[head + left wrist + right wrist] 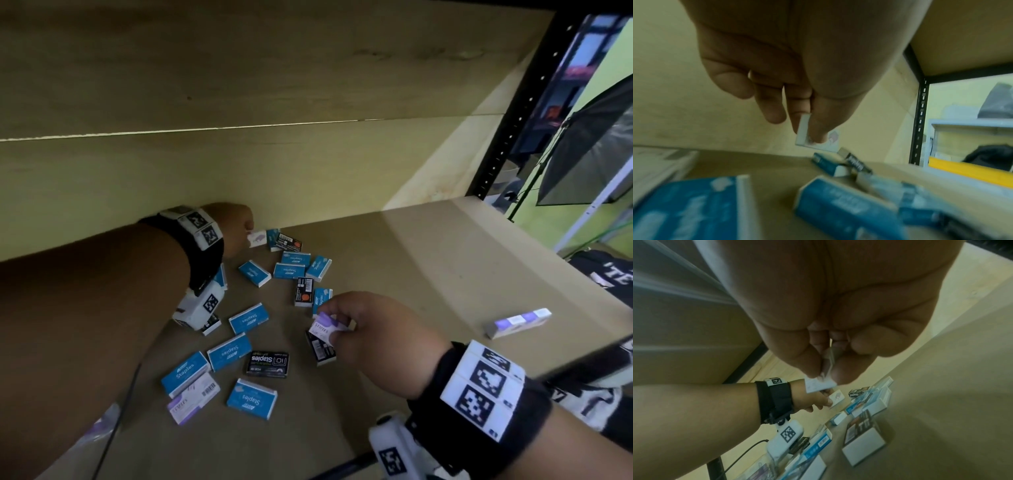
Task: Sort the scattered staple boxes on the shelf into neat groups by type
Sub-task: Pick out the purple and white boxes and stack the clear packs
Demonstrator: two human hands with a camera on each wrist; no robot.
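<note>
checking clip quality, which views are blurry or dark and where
Head view: mostly sharp, printing on the blue boxes readable, dim under the upper shelf. Left wrist view: near blue boxes smeared, the left hand sharper. Right wrist view: dark, streaked at upper left, right hand soft.

Dim overall, w/ a greenish-yellow cast in all 3 views. Brightest light enters from the right, past the black upright point(507, 126), leaving a pale wedge on the back wall point(428, 171). Shelf board point(394, 274) sits in soft shadow. Wide-angle bending at edges. Left wrist view: near blue boxes point(842, 209) badly blurred (motion or focus, can't tell). Right wrist view darkest, smeared at upper left.
</note>
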